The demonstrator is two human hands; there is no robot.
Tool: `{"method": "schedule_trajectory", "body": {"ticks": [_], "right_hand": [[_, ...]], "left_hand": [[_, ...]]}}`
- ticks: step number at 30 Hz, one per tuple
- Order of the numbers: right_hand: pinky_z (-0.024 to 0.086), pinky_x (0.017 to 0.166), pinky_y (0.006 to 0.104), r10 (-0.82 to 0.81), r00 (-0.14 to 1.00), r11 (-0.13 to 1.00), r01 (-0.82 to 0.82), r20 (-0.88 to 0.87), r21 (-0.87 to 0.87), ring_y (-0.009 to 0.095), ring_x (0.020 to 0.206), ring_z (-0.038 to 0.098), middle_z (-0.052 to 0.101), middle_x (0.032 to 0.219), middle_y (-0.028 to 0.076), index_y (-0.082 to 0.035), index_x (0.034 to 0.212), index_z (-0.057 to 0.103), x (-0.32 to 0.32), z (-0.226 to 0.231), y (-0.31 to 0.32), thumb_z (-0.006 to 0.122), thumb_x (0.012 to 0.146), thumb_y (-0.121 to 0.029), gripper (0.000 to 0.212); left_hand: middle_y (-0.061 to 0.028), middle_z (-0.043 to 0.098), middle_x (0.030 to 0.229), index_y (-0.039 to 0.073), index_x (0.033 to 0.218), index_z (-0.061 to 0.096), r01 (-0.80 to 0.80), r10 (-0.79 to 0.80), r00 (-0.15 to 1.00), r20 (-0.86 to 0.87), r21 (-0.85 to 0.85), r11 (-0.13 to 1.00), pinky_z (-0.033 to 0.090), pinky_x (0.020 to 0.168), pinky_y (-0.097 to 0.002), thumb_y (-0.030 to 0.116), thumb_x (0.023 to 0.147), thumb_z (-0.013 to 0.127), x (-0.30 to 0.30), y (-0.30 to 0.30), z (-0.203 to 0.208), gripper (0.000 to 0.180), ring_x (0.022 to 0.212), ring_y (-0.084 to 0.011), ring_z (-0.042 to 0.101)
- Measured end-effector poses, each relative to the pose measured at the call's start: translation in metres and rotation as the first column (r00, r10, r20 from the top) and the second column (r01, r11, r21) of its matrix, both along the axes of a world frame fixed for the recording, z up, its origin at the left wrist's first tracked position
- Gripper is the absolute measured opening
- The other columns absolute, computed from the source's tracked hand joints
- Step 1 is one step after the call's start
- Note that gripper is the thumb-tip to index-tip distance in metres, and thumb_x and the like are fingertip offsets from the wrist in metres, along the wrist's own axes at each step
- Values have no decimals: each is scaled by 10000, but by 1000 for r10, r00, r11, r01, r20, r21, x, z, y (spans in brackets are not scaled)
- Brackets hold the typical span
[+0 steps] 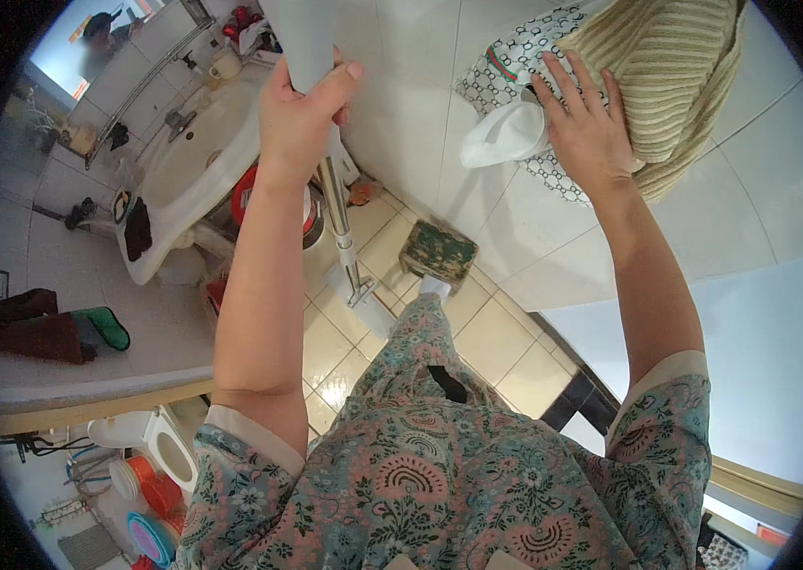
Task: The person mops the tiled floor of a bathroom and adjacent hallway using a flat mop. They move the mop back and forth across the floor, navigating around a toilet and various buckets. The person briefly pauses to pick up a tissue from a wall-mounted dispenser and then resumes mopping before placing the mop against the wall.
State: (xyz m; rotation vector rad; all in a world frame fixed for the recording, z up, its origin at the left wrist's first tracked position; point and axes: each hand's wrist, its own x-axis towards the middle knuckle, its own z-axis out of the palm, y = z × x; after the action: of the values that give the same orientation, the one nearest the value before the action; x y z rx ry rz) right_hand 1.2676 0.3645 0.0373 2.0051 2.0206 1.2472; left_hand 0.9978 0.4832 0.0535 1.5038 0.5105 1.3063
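Observation:
My left hand (304, 123) is wrapped round the thick, pale grey upper part of a flat mop's handle (306, 43). Below it a shiny metal pole (333, 195) slants down to a flat mop head (370, 312) on the tiled floor. On the right, my right hand (591, 128) lies with fingers stretched out against cloth things hanging on the wall. Under and beside it are a white patterned fabric piece (539, 47), a ribbed beige knit (681, 81) and a plain white cloth (504, 135).
A white washbasin (221, 142) juts from the left wall beneath a mirror (88, 47). A dark green and brown block-shaped thing (437, 253) sits by my foot. Brown and green cloths (45, 328) lie on a ledge at the left. Colourful tubs (150, 537) stand lower left.

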Motion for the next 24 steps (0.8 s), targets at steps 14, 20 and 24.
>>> {"method": "schedule_trajectory", "body": {"ticks": [14,20,24], "right_hand": [[287,1004,439,68,997,983,-63,-20,173,168,1255,306,355,1344,-50,-214,1171,516,-3,-9,-2,577,730,-146,450],[266,1011,458,100,989,991,-89,-107,100,198,1254,311,372,1330,15,-173,1172,515,-25,-21,-13,598,715,-147,465],[248,1019,447,433,653,846,-533,-621,29,271,1231,330,408,1288,108,-133,1258,422,-103,-61,11,643,699,-247,612]], "left_hand": [[-3,443,533,33,822,530,-32,29,999,36,95,995,318,447,-237,127,745,636,-11,-11,-7,161,453,-89,392],[4,436,537,37,806,524,18,-26,997,75,107,994,310,449,-233,123,741,637,-12,-15,-9,156,456,-86,391],[1,433,536,38,810,520,25,-33,998,60,129,991,308,445,-232,122,736,635,-18,-19,-6,160,453,-86,388]]}}
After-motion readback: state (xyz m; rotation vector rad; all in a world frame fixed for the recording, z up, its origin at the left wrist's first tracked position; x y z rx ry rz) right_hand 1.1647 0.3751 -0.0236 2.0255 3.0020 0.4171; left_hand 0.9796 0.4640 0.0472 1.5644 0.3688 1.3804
